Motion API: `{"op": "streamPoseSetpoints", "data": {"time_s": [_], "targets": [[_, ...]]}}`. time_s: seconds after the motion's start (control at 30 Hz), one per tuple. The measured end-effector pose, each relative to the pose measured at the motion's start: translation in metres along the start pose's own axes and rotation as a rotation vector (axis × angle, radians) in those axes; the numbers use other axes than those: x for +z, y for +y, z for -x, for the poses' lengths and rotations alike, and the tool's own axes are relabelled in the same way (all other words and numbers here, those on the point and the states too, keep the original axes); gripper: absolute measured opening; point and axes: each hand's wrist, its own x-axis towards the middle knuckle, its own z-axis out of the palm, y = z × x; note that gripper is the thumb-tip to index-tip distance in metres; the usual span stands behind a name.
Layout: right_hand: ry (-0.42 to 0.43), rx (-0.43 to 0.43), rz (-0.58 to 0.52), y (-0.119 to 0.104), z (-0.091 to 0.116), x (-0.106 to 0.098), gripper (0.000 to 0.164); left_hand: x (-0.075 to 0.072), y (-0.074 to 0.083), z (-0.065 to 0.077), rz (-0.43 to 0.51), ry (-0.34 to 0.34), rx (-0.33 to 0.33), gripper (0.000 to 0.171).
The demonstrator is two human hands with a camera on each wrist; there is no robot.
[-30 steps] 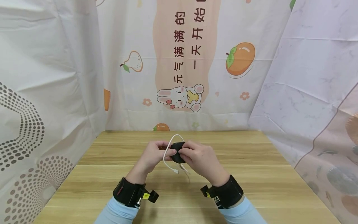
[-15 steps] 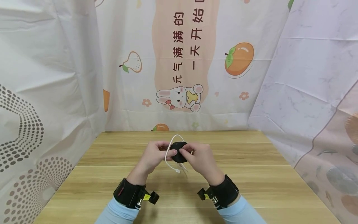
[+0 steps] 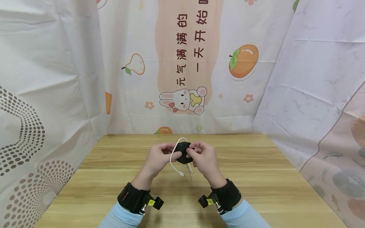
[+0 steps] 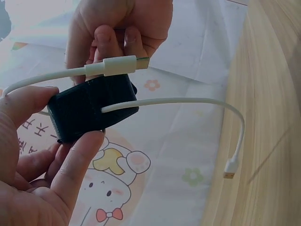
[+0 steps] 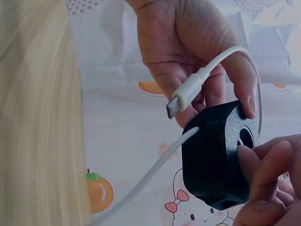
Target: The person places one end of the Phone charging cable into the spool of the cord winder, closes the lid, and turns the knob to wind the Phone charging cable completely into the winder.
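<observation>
A small black faceted cable winder (image 3: pixel 182 148) is held up above the table between both hands, with a white charging cable (image 3: pixel 172 160) coming out of it. My left hand (image 3: pixel 158 157) grips its left side, the thumb lying on the near face. My right hand (image 3: pixel 204 157) pinches its right side; in the right wrist view a fingertip reaches the round recess (image 5: pixel 246 135) in its face. One cable end, a USB-C-type plug (image 4: pixel 120 66), loops over the winder. The other plug (image 4: pixel 231 167) hangs loose from the side. The inside of the winder is mostly hidden.
A wooden table (image 3: pixel 182 202) lies below the hands. Printed white cloth (image 3: pixel 137 88) hangs behind it, and more cloth hangs on both sides. Each wrist wears a black strap (image 3: pixel 133 198) with a small camera.
My right hand has shifted its fingers and drawn slightly closer to the body's midline, staying at the winder. The winder has risen and turned slightly. My left hand keeps its grip.
</observation>
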Motion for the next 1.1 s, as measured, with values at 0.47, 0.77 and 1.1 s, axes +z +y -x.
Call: {"op": "streamPoseSetpoints", "data": {"time_s": [0.47,0.77,1.1], "targets": [[-0.049,-0.029,0.091,0.000,-0.002,-0.001,0.005,-0.003,0.000,0.000,-0.016,0.010,-0.032,0.031],[-0.052,-0.141,0.210,-0.004,-0.001,-0.006,0.007,-0.007,0.001,0.000,-0.032,0.019,-0.047,0.029],[-0.009,-0.444,0.353,-0.008,-0.008,-0.023,0.008,-0.012,0.003,-0.001,-0.021,0.043,-0.061,0.030]]}}
